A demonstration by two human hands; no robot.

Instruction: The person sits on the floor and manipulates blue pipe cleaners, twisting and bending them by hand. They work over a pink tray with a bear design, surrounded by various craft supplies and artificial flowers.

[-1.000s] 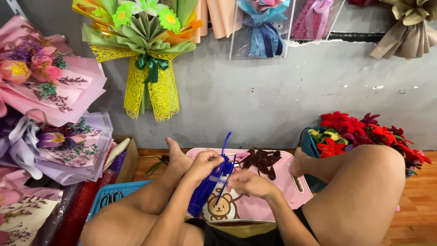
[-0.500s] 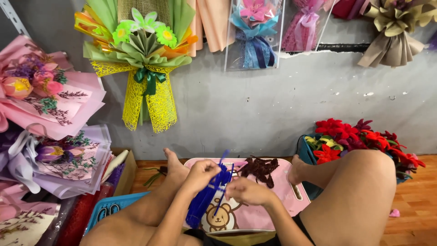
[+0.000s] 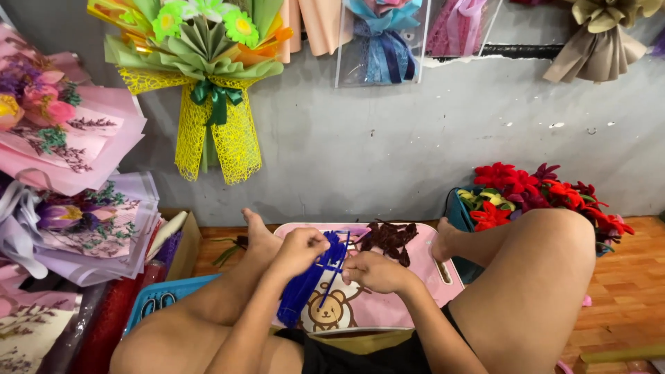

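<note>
I sit on the floor with a pink lap tray (image 3: pixel 415 294) bearing a bear picture between my legs. My left hand (image 3: pixel 299 251) is closed on a bundle of blue fuzzy craft stems (image 3: pixel 299 294) that hangs down over the tray. My right hand (image 3: pixel 376 271) pinches one blue stem (image 3: pixel 337 271) beside the bundle, the two hands nearly touching. A small heap of dark red petal pieces (image 3: pixel 390 239) lies on the tray's far side.
A teal basket (image 3: pixel 460 221) of red and yellow handmade flowers (image 3: pixel 547 194) stands at my right knee. Wrapped bouquets (image 3: pixel 69 208) pile up on the left, and a green-yellow bouquet (image 3: pixel 208 76) hangs on the grey wall. Wooden floor shows on the right.
The loose blue stem that stuck up above my hands has come down beside the bundle. My hands stay together over the tray; the view tilted down slightly.
</note>
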